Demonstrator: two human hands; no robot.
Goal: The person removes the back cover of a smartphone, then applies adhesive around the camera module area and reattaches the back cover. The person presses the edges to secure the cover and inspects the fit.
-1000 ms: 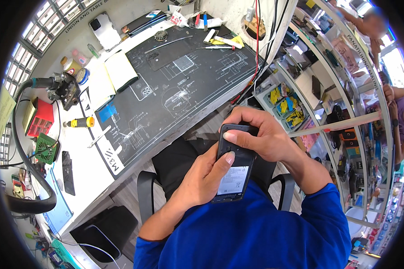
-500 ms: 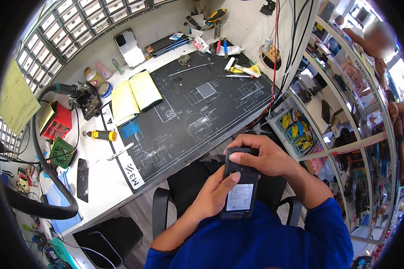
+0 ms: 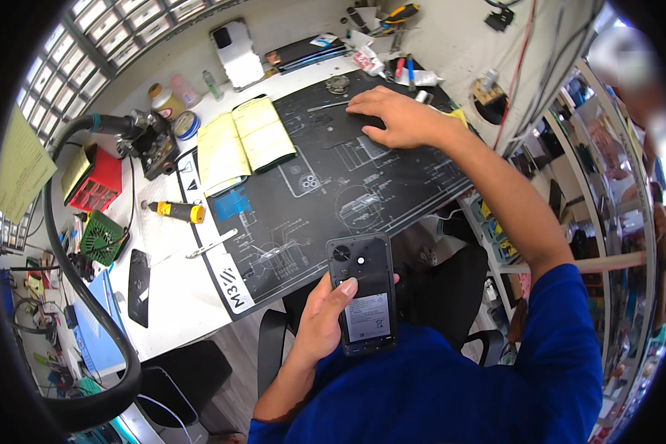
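My left hand [image 3: 323, 318] grips a black smartphone [image 3: 381, 281] in front of my body. The phone's back faces up without its cover, showing the inner frame and a battery with a white label. My left thumb lies across the upper battery area. Over the dark work mat [image 3: 266, 214], my right hand [image 3: 399, 120] reaches forward with its fingers stretched out and its thumb apart. Its fingertips are at a thin metal pry tool [image 3: 327, 108], and they hide its right end. Whether they touch the tool, I cannot tell.
An open yellow notepad [image 3: 263, 137] lies on the mat's left side. Left of it are a yellow screwdriver [image 3: 177, 212], a white tweezers-like tool [image 3: 213, 243] and a black phone panel [image 3: 138, 288]. A flexible black arm [image 3: 59, 244] curves along the left. Shelves [image 3: 592, 263] stand at right.
My right hand has let go of the phone and moved forward to the metal tool on the mat. My left hand keeps the phone. The view has shifted slightly.
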